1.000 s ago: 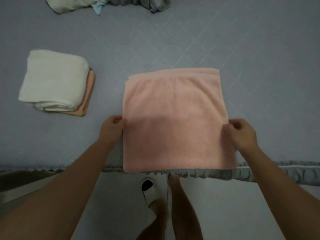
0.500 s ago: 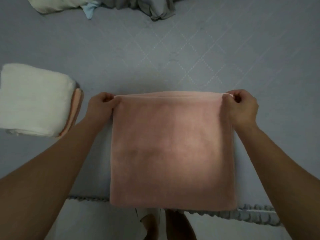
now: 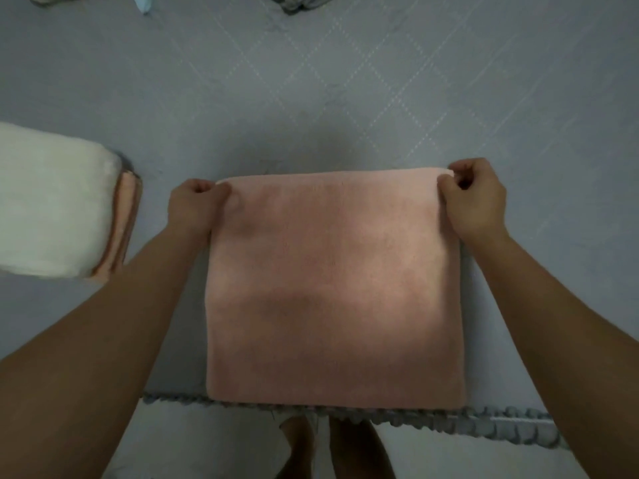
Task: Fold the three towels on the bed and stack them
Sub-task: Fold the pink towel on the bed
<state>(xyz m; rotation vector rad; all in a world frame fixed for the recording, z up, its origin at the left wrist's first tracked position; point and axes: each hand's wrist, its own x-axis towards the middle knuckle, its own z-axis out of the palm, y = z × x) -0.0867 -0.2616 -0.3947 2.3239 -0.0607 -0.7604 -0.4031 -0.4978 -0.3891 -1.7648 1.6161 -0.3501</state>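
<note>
A pink towel point(image 3: 332, 292) lies folded into a square on the grey bed point(image 3: 345, 98), its near edge reaching the bed's frilled border. My left hand point(image 3: 195, 205) pinches its far left corner and my right hand point(image 3: 472, 198) pinches its far right corner. At the left edge a folded white towel point(image 3: 52, 202) rests on top of a folded peach towel point(image 3: 124, 223), forming a small stack.
Crumpled bedding point(image 3: 297, 1) lies at the far top edge of the bed. The bed's frilled edge point(image 3: 484, 426) runs along the bottom, with the floor and my legs point(image 3: 345, 451) below it.
My hands moved from the towel's side edges to its far corners, bringing the near half up and over. The view shifted, so the stack slid left.
</note>
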